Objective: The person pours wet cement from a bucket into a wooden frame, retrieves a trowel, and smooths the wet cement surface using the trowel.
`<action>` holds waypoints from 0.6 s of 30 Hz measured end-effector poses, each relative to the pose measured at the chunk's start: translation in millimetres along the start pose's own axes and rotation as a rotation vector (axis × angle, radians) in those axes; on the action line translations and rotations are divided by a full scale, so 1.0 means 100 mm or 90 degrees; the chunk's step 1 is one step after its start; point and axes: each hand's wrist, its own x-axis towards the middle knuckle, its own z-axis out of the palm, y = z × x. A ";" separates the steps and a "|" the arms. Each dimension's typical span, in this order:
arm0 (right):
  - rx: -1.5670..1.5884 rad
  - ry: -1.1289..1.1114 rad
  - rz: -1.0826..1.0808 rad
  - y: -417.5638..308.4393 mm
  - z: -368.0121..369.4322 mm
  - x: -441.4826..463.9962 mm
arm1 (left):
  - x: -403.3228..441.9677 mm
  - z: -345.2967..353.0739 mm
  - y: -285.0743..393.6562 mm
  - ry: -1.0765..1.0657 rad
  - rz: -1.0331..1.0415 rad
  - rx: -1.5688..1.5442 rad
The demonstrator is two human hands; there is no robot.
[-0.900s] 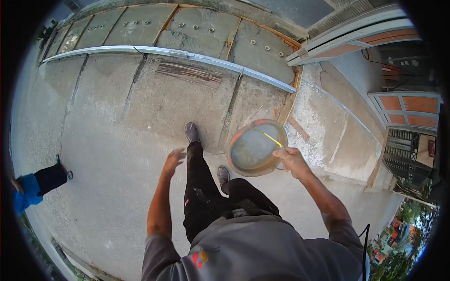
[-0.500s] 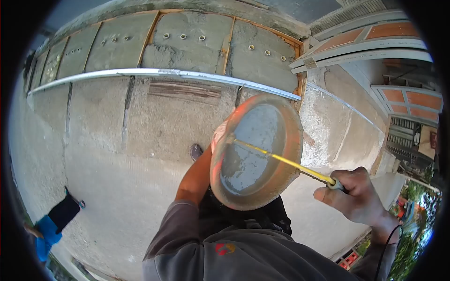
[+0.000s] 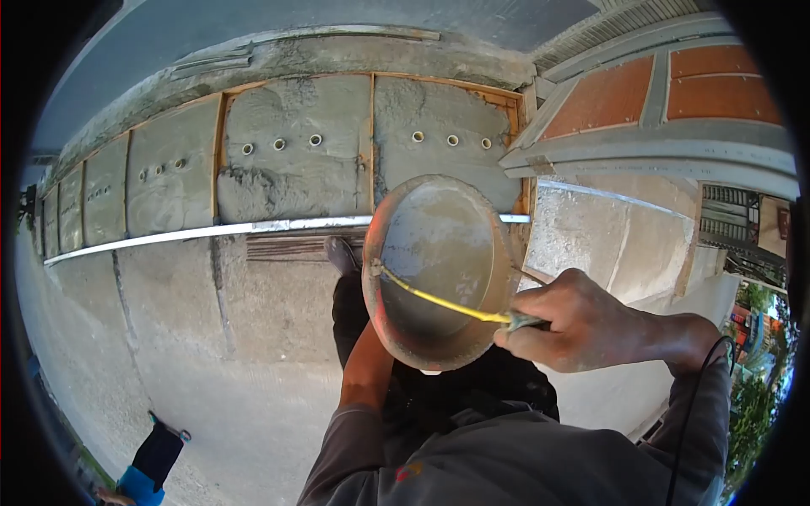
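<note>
A mud-stained bucket hangs before my body, its mouth turned up toward me. Its inside is grey and wet-looking, with light patches over the bottom. My right hand is closed round the grip of the bucket's yellow handle, which runs to the left rim. My left forearm reaches up behind the bucket's lower left side. The bucket hides my left hand now; half a second ago its fingers lay against the outer wall. One shoe shows left of the bucket.
Wet concrete panels with short pipe ends lie ahead inside wooden forms. A long metal bar edges them, with wooden boards beside it. Orange-panelled frames stand at right. Another person is at lower left.
My right hand has moved left with the handle, and the bucket's mouth looks narrower. My foot has come forward to the boards. The view has shifted, showing more ground beyond the panels.
</note>
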 end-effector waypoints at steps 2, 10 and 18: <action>-0.015 0.047 0.049 0.17 -0.19 0.18 | 0.45 0.11 0.31 -0.028 0.012 0.003; 0.038 0.250 0.250 1.42 -0.97 0.85 | 2.20 0.06 1.36 -0.065 0.090 0.094; 0.049 0.489 0.262 3.38 -1.29 1.62 | 3.79 -0.09 1.66 -0.099 0.178 0.125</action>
